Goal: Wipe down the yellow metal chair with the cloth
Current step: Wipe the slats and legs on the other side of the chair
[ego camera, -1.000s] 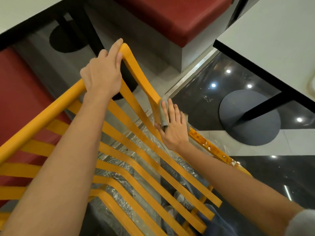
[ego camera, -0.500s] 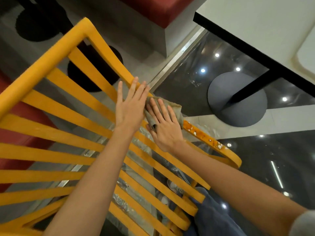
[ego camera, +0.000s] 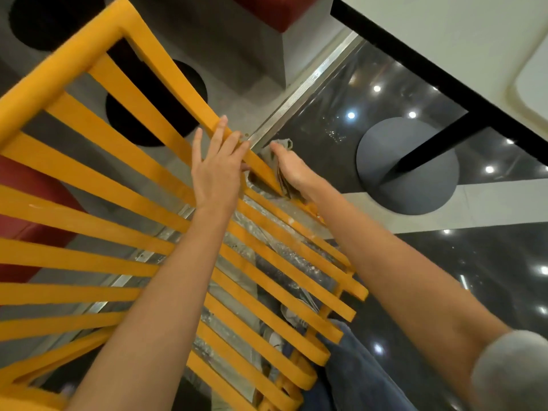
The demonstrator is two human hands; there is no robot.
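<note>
The yellow metal chair (ego camera: 98,209) fills the left and middle of the head view, its slats running across under my arms. My left hand (ego camera: 216,170) lies flat with straight fingers on the chair's right frame rail. Just to its right, my right hand (ego camera: 292,170) wraps the grey cloth (ego camera: 280,145) around the outer side of that same rail; its fingers are hidden under the rail. Cloth bunches out above and below the hand.
A white table with a black edge (ego camera: 430,69) stands at the upper right on a round grey base (ego camera: 407,170). Red seat cushions (ego camera: 32,209) sit at the left and top. Glossy dark floor (ego camera: 474,262) lies to the right, my jeans leg (ego camera: 355,375) below.
My right hand went from lying flat on the cloth atop the rail to wrapping round its outer side. My left hand left the top corner and came to rest beside the cloth.
</note>
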